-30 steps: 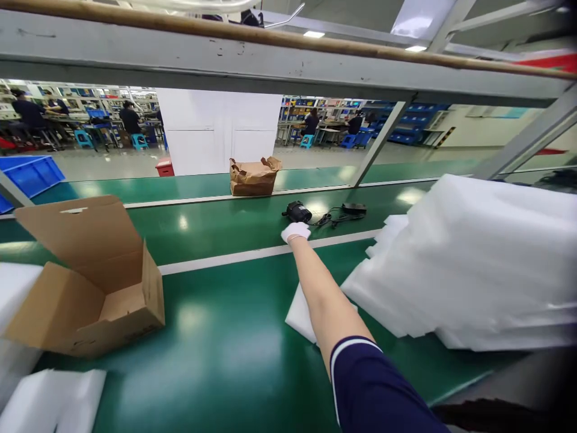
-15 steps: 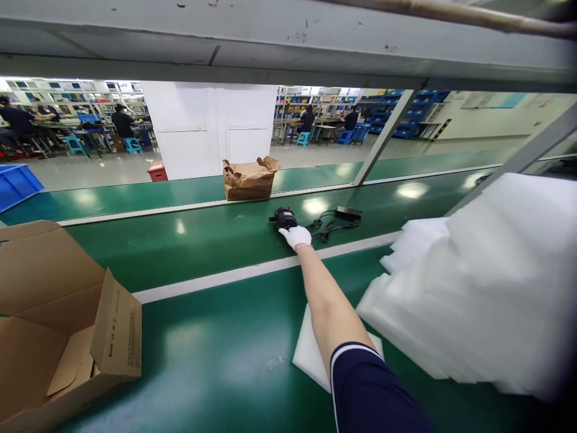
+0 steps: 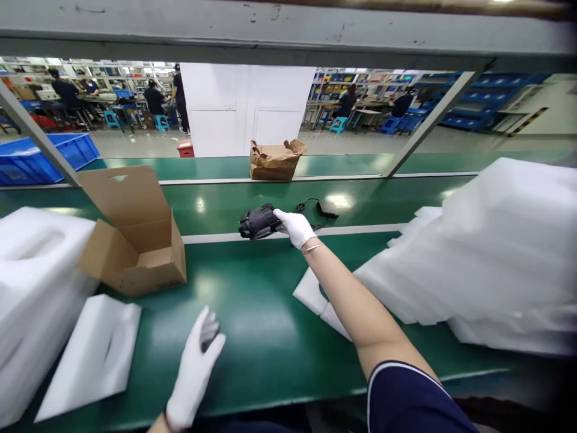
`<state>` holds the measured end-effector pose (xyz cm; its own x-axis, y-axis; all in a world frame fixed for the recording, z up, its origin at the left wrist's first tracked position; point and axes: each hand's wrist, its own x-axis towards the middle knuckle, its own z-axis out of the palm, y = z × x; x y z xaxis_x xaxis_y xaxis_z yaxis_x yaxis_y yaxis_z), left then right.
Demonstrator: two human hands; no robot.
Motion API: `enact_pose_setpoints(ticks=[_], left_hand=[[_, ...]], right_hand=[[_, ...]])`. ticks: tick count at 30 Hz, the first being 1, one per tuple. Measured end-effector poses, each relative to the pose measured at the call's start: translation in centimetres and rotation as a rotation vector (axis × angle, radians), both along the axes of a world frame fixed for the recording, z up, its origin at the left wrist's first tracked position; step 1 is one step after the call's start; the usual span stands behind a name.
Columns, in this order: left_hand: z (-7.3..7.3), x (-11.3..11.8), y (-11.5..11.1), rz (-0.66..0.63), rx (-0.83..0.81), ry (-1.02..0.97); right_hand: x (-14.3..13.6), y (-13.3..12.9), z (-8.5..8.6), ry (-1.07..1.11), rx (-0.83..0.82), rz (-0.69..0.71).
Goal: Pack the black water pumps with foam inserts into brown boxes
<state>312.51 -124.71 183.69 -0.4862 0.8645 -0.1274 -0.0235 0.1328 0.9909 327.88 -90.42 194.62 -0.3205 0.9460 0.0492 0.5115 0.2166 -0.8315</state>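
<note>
The white-gloved right hand [image 3: 295,227] held the black device [image 3: 260,222] in its grip, above the green counter [image 3: 252,300], near a black adapter [image 3: 327,209]. The left hand [image 3: 193,367] hung over the counter's near side, its grip wide, thumb apart from fingers, with an open cardboard box [image 3: 153,272] beyond.

The right arm [image 3: 360,307], bare below a dark sleeve [image 3: 410,397], extends forward and inward with its elbow nearly straight. At its end, the right grip [image 3: 296,228], gloved in white, is closed in a hold. The left grip [image 3: 193,370], also white-gloved, is raised nearer the trunk, fingers loosely curled, thumb apart; its left wrist [image 3: 161,424] appears at the lower edge.
</note>
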Motion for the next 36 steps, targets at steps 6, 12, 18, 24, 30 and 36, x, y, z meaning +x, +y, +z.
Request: enact_pose_setpoints(ticks=[6,12,18,24,30,36], left_hand=[[6.1,0.9,4.6,-0.076,0.336,-0.42],[7.4,0.5,0.6,0.138,0.296,-0.723],[7.4,-1.1,-4.5,0.31,-0.033,-1.184],[7.0,-1.0,-6.4,0.409,-0.006,-1.128],[6.3,-1.4,-6.9,0.414,-0.004,-0.999],[7.6,-2.1,-6.8,0.439,0.017,-0.955]], right_hand=[[0.6,-12.7,1.3,0.264,-0.016,0.166],[0.4,-24.2,2.1,-0.007,0.004,0.461],[2.6,-26.3,1.7,-0.397,0.125,1.098],[7.2,-26.0,1.7,-0.466,-0.033,1.07],[10.1,-24.1,2.8,-0.455,-0.149,0.872],[11.6,-15.7,-4.5,-0.924,0.056,-0.051]])
